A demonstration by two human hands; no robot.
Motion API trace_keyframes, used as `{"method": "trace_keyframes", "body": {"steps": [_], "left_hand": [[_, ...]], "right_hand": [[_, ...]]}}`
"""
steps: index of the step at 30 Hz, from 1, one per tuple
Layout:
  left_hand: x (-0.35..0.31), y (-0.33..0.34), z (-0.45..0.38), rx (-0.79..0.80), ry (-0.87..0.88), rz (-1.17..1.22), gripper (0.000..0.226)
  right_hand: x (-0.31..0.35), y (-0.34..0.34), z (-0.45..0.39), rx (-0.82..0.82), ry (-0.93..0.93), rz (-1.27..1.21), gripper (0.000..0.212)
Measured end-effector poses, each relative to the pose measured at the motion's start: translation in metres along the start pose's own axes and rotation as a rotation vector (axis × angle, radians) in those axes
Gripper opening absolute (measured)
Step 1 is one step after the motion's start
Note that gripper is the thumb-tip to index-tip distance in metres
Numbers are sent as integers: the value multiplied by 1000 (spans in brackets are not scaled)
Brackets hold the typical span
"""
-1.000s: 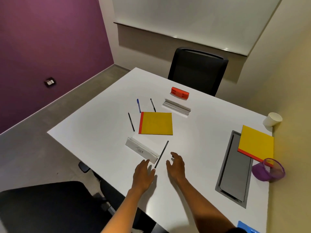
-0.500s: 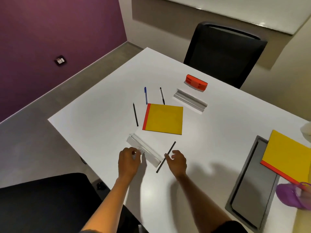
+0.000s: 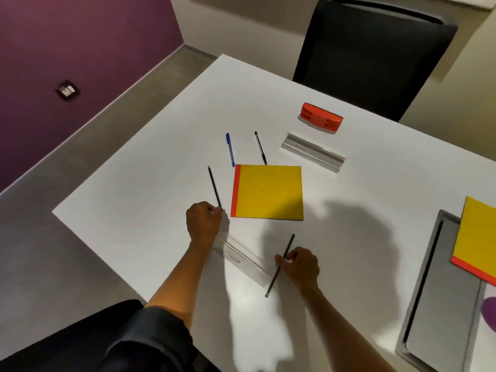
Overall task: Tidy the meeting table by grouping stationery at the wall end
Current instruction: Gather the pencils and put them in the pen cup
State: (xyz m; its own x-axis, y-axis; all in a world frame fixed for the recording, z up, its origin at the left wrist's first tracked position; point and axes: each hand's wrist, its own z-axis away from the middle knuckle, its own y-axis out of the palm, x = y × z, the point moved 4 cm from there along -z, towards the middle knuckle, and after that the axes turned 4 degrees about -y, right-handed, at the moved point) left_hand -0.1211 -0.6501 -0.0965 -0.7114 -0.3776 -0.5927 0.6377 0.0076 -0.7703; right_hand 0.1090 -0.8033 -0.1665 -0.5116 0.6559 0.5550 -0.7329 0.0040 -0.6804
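Observation:
My right hand (image 3: 300, 267) pinches a black pen (image 3: 288, 247) that lies slanted near the table's front. My left hand (image 3: 203, 220) has its fingers curled at the near end of another black pen (image 3: 214, 186), left of a yellow notepad with a red spine (image 3: 268, 191). A clear name stand (image 3: 247, 260) marked with handwriting lies between my hands, partly under my left wrist. Farther off lie a blue pen (image 3: 230, 149), a third black pen (image 3: 260, 147), a second clear stand (image 3: 312, 152) and an orange eraser block (image 3: 321, 118).
A second yellow notepad (image 3: 477, 234) overlaps a grey cable hatch (image 3: 440, 304) at the right. A purple holder (image 3: 488, 314) peeks in at the right edge. Black chairs stand at the far side (image 3: 373, 55) and at the near left (image 3: 80, 342). The white table (image 3: 161, 157) ends at the left.
My left hand has moved from the clear name stand forward to the near end of the left black pen. My right hand has closed its fingers on the slanted pen. The view tilted down.

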Motion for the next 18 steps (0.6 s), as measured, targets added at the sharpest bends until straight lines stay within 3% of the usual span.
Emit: {"method": "trace_keyframes", "body": {"steps": [10, 18], "left_hand": [[-11, 35, -61, 41, -60, -197, 39], [-12, 45, -60, 12, -78, -137, 27]], "right_hand": [[-3, 2, -8, -16, 3, -35, 38], [-5, 4, -10, -5, -5, -31, 33]]}}
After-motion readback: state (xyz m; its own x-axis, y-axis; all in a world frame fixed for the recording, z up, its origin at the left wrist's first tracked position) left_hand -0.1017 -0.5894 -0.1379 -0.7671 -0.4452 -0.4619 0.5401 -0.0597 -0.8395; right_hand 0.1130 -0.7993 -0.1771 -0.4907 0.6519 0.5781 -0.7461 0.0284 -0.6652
